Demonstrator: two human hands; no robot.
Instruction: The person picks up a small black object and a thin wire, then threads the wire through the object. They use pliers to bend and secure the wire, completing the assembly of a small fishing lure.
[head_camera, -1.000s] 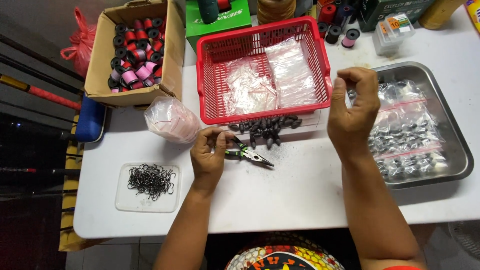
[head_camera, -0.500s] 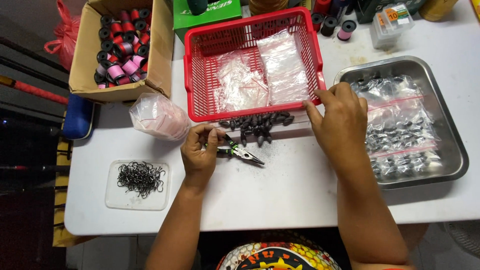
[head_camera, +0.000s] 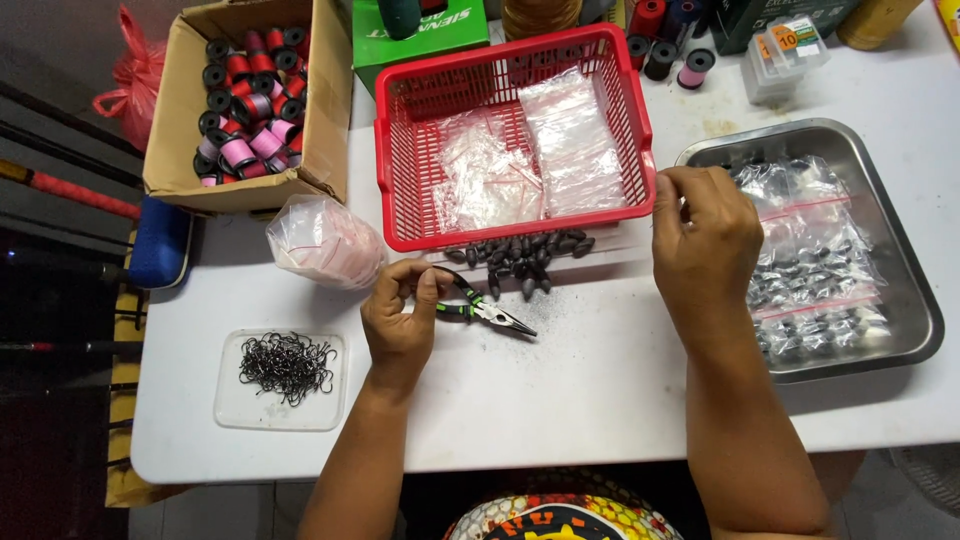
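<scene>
Two hands at a worktop (head_camera: 600, 400).
Left hand (head_camera: 400, 322) pinches pliers (head_camera: 487, 310) by their grippy handles: stiff, light. Right hand (head_camera: 705, 235) curled at basket (head_camera: 640, 140) rim; contents unclear.

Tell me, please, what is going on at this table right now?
A person sits at a white table. The left hand holds small pliers beside a pile of dark sinkers. The right hand hovers between a red basket of clear bags and a steel tray of filled bags. A lid of hooks lies at left.
</scene>
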